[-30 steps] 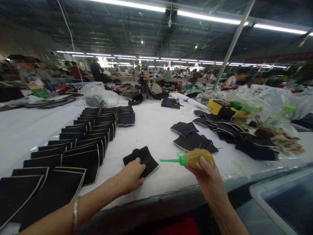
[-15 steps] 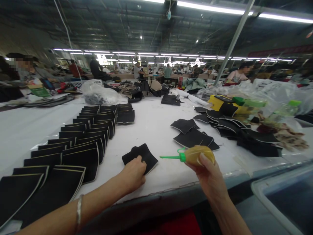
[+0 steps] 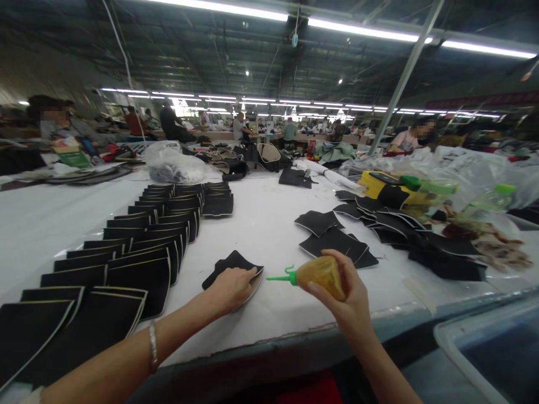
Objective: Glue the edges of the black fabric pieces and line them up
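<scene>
My left hand (image 3: 231,289) is closed on the right edge of a black fabric piece (image 3: 229,263) on the table. That edge is lifted and curled, so a pale underside shows beneath my fingers. In my right hand (image 3: 352,297) is a squeeze bottle (image 3: 320,276) of amber liquid with a thin green nozzle. The bottle lies sideways above the table, my fingers wrapped round it. Its nozzle tip points left, just short of the lifted edge and not touching it.
Overlapping rows of folded black pieces (image 3: 138,275) cover the table's left side. Loose black pieces (image 3: 332,244) lie right of centre, near a yellow box (image 3: 373,182) and plastic bags. A pale bin (image 3: 452,348) stands at lower right. Several people work farther off.
My left hand has moved to the black piece's right edge and raised it, exposing the pale underside. The squeeze bottle has shifted left, closer to that piece.
</scene>
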`<state>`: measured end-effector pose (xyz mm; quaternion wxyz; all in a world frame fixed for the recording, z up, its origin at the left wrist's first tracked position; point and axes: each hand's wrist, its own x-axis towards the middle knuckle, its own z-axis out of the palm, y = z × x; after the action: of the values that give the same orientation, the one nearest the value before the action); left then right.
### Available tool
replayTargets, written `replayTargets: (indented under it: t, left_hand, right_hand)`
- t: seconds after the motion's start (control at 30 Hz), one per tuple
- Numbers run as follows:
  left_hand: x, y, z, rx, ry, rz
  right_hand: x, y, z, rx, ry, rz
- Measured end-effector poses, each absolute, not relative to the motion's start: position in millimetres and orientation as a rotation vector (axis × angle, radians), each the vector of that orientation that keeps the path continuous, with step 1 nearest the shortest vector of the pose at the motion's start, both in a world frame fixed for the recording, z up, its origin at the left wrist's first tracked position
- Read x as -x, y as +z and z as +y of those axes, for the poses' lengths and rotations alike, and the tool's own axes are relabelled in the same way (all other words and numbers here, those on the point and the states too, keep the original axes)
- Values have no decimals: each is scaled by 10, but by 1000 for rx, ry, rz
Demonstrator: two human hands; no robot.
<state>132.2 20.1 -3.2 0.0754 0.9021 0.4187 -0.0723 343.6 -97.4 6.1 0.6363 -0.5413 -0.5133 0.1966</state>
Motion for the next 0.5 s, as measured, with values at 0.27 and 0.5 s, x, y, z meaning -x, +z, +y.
replayTargets:
  t: [0.27,0.5]
  left_hand:
    - [-1220,-88,254,-2550,-209,1393]
    - [-1115,-62,285,-2538,-123,1250]
  right_hand:
    - [-3266,105,-762,1258,246,-1508]
    - [-3135,97,-550,1196,226,-1711]
